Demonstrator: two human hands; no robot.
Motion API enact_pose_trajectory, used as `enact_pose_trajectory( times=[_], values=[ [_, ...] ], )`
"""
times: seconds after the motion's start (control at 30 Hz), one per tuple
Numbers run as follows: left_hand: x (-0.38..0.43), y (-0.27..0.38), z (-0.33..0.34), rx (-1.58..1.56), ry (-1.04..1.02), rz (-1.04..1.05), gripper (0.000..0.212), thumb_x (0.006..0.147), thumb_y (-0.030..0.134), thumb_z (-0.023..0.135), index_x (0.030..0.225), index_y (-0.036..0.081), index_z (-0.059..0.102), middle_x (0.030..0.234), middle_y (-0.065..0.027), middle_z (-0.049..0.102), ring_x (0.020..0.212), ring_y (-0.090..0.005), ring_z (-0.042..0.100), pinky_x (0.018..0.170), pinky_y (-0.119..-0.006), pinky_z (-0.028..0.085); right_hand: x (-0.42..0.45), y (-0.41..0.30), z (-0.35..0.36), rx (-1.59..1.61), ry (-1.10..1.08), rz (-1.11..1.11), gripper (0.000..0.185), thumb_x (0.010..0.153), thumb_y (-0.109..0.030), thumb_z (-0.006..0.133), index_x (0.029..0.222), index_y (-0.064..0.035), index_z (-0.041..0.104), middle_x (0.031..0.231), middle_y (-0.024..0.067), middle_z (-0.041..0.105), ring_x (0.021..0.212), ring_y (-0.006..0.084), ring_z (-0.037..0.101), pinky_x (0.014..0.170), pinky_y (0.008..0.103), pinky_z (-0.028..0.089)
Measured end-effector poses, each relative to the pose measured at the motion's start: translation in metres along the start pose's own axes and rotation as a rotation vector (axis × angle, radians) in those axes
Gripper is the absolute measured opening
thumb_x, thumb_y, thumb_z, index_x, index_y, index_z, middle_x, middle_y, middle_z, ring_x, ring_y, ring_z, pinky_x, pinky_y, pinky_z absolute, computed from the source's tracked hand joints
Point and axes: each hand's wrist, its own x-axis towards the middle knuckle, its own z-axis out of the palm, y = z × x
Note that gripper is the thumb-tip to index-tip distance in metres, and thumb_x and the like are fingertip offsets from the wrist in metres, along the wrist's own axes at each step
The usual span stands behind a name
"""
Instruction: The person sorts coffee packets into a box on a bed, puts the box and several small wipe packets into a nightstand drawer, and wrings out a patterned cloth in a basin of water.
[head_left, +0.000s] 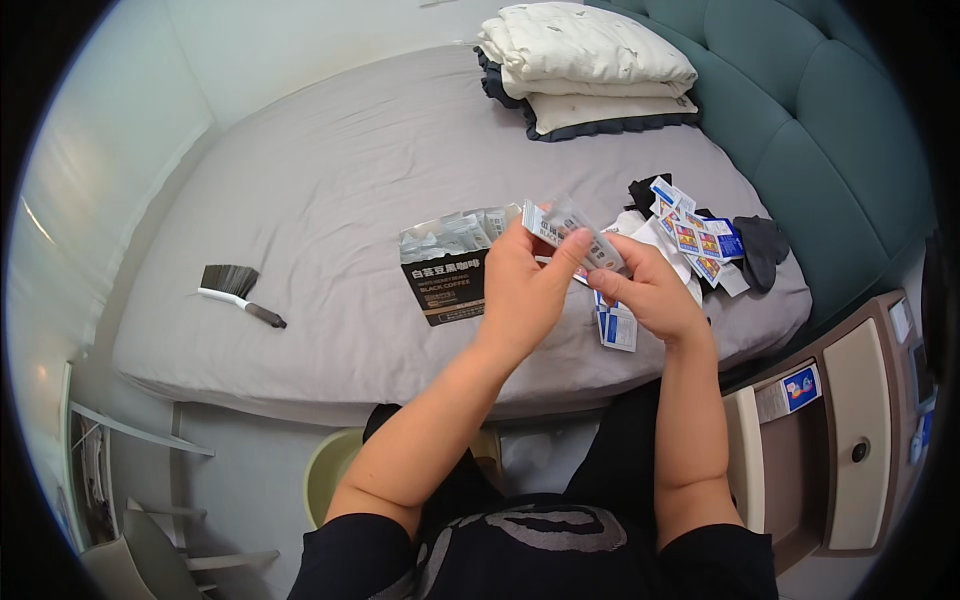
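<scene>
Between my two hands are silver coffee sachets (574, 225), printed with dark writing and tilted down to the right. My left hand (532, 277) grips them with the thumb across their front. At their lower right end, the fingers and thumb of my right hand (649, 285) pinch them. How many sachets I hold cannot be told. Just left of my hands, an opened black coffee box (446, 289) stands on the bed (322, 202), with several silver sachets (465, 231) upright inside. My left hand hides the box's right side. Below my right hand lie blue-and-white packets (619, 330).
To the right lies a pile of colourful packets (694, 236), white cloth and a dark grey sock (761, 251). A bed brush (236, 292) rests at left. Folded bedding (592, 67) sits by the green headboard (847, 120). A nightstand with an open drawer (787, 465) stands at lower right.
</scene>
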Motion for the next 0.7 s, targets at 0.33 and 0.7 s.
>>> enact_pose_trajectory(
  times=[0.33, 0.7],
  values=[
    [0.019, 0.035, -0.043, 0.32, 0.018, 0.218, 0.014, 0.08, 0.013, 0.062, 0.086, 0.0, 0.061, 0.073, -0.0104, 0.065, 0.063, -0.0146, 0.06, 0.058, -0.029, 0.046, 0.028, -0.051, 0.03, -0.397, 0.273, -0.464, 0.033, 0.078, -0.016, 0.064, 0.107, -0.0027, 0.059, 0.096, 0.0101, 0.061, 0.082, 0.0167, 0.058, 0.067, 0.0291, 0.048],
    [0.06, 0.021, -0.082, 0.71, -0.118, 0.191, 0.014, 0.082, 0.014, 0.064, 0.089, 0.002, 0.061, 0.074, -0.0059, 0.064, 0.067, -0.0112, 0.057, 0.061, -0.027, 0.045, 0.099, -0.054, 0.046, -0.49, 0.213, -0.473, 0.011, 0.073, -0.005, 0.063, 0.083, -0.0012, 0.063, 0.072, 0.0095, 0.066, 0.064, 0.0165, 0.063, 0.06, 0.0276, 0.05]
  ],
)
